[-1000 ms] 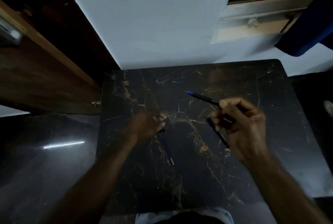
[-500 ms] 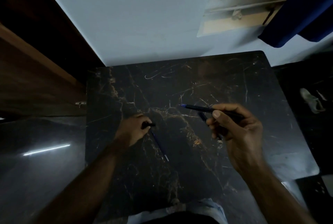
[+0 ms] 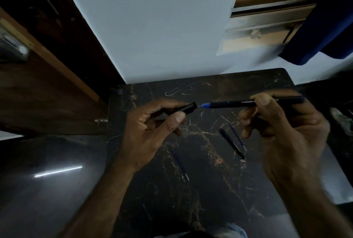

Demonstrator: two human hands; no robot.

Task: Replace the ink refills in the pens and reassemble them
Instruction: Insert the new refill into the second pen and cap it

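My right hand [image 3: 282,128] grips a dark pen [image 3: 235,103] held level above the table, its blue tip pointing left. My left hand [image 3: 150,128] holds a black pen cap [image 3: 188,109], whose open end faces the tip a short gap away. On the black marble table [image 3: 191,209] lie a thin blue refill [image 3: 180,164] below my left hand, a second blue refill [image 3: 237,136] and a black pen part [image 3: 232,143] side by side near my right hand.
A white wall panel [image 3: 152,27] rises behind the table. Dark wooden furniture [image 3: 38,94] stands at the left. A blue cloth [image 3: 328,27] hangs at the upper right. The glossy floor [image 3: 47,190] shows a light streak at the left.
My left hand has lifted the cap off the table and brought it up to the pen's tip. The right hand has raised the pen and levelled it. The camera has shifted.
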